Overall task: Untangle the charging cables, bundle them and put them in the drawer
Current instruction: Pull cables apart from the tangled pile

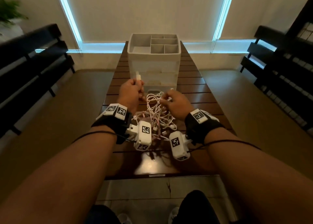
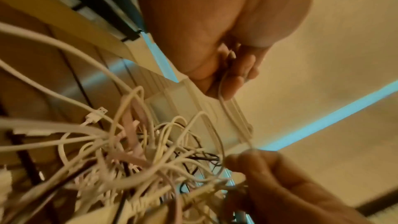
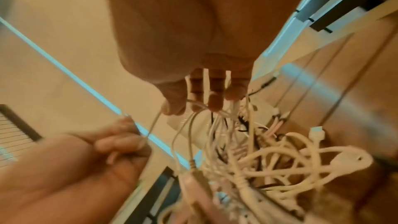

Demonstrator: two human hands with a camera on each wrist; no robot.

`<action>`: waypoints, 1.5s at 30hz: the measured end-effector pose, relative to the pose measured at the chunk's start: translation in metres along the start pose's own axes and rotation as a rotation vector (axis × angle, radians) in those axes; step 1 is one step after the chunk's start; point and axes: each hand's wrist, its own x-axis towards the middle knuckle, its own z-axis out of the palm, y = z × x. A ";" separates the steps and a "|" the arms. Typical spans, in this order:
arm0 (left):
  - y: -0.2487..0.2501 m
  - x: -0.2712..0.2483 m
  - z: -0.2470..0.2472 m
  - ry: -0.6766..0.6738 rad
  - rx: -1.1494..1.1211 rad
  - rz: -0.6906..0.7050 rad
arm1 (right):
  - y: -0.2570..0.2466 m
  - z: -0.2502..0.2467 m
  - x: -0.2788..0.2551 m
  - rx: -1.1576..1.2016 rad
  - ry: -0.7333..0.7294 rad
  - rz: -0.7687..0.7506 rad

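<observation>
A tangle of white, pink and black charging cables [image 1: 156, 115] lies on the wooden slatted table [image 1: 199, 94] between my wrists. My left hand [image 1: 131, 92] is curled round one white cable [image 2: 224, 106], whose plug end [image 1: 138, 76] sticks up above the fist. My right hand [image 1: 174, 101] holds several strands of the tangle [image 3: 206, 108] threaded between its fingers. The white drawer unit [image 1: 153, 66] stands just beyond both hands; its drawers look closed.
The drawer unit's top tray [image 1: 135, 45] has several empty compartments. Dark benches [image 1: 33, 57] run along the left and the right side [image 1: 279, 62]. A plant [image 1: 8, 11] stands far left. The table's near edge [image 1: 152, 175] is in front of my knees.
</observation>
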 end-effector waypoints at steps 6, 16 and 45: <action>0.016 0.013 -0.005 0.110 -0.399 -0.156 | -0.003 0.001 0.005 -0.203 -0.196 0.018; -0.001 0.007 -0.008 0.106 -0.015 -0.089 | -0.026 -0.008 0.003 -0.218 -0.077 -0.042; -0.023 -0.033 0.013 -0.119 0.706 0.058 | -0.009 -0.007 -0.014 -0.191 0.078 -0.159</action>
